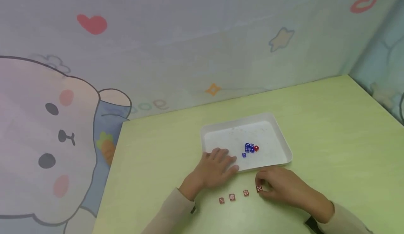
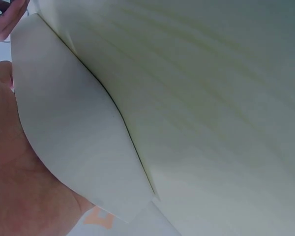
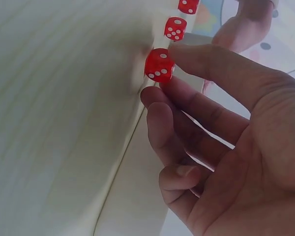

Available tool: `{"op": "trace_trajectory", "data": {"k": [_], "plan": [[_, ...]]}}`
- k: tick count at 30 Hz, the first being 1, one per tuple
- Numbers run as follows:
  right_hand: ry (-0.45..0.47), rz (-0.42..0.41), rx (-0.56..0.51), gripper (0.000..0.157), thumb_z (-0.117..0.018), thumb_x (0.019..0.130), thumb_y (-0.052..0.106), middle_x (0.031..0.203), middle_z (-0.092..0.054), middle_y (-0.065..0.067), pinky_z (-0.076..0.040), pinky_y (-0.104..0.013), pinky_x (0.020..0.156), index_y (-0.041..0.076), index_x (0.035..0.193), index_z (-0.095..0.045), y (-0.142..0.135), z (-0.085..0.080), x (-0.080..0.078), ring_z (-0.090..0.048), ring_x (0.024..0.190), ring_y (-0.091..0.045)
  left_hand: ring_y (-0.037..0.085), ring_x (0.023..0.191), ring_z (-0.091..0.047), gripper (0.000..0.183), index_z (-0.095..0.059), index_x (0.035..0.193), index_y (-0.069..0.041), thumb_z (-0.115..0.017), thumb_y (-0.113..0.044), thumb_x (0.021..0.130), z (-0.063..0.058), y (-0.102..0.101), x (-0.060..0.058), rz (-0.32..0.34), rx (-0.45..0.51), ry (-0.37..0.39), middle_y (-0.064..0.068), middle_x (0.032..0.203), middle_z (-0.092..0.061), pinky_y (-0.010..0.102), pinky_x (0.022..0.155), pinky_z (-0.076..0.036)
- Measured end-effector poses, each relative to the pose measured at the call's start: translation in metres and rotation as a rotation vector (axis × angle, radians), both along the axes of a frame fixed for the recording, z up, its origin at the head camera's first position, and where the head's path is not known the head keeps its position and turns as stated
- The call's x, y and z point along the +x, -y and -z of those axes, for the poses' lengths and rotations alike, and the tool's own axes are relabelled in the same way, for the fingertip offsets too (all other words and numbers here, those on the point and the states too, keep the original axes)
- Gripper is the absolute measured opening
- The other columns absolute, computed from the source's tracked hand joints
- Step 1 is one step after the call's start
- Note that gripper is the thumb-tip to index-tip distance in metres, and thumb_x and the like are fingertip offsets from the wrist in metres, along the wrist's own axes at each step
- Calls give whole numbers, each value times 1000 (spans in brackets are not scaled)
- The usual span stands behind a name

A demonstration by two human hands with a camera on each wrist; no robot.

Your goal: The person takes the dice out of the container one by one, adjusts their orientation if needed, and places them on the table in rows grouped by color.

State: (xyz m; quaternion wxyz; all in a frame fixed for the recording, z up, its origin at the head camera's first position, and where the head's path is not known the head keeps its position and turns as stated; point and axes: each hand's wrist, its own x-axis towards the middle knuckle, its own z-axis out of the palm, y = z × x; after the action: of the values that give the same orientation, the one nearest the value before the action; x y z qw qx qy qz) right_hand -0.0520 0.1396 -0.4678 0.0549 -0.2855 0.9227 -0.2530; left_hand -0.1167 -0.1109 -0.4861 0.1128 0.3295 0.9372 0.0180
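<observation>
Four white-pipped red dice (image 1: 246,193) lie apart in a row, apparently flat.

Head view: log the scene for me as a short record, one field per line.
Left hand: fingers spread, at the near left corner of the white tray
Right hand: pinches a red die
Row: three more red dice on the table, left of the pinched one
Tray contents: clustered blue dice, one loose red die
</observation>
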Motion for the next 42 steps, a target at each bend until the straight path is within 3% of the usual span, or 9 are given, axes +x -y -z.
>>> {"op": "trace_trajectory", "data": {"k": [5,13,21,35,42], "plan": [[9,44,-12,17,-80,77,29,76,-54,19,-40,-21,61,26,86,-65,-3,-4,-1,-45,67,1,25,141,-30,64,-39,148,-31,-11,-62,100,2,-1,2,0,-4,0,1,154,-35,53,105,-33],[-69,203,-81,8,-75,83,20,72,-55,20,-40,-21,57,21,88,-69,-8,-19,-20,-46,61,0,25,138,-33,61,-43,146,-28,-15,-59,101,-5,-3,3,7,13,-23,2,151,-38,52,103,-35],[-72,231,-73,8,-76,83,21,73,-56,17,-39,-22,56,21,89,-70,-12,-17,-28,-46,61,-2,27,140,-31,64,-42,147,-30,-13,-63,100,-3,-4,6,0,28,5,2,152,-37,53,105,-33],[-117,246,-12,12,-74,84,12,94,-66,0,-48,-34,67,13,95,-70,-14,-15,-50,-61,80,-17,26,141,-29,62,-40,148,-30,-13,-60,101,-16,-9,14,4,-11,-7,1,154,-35,52,106,-32],[-85,266,12,17,-73,85,14,109,-60,-2,-44,-28,59,11,102,-70,-10,-10,-53,-55,70,-13,27,140,-29,64,-41,147,-31,-11,-62,100,-18,-6,10,12,-6,-31,2,153,-35,53,105,-33]]}}
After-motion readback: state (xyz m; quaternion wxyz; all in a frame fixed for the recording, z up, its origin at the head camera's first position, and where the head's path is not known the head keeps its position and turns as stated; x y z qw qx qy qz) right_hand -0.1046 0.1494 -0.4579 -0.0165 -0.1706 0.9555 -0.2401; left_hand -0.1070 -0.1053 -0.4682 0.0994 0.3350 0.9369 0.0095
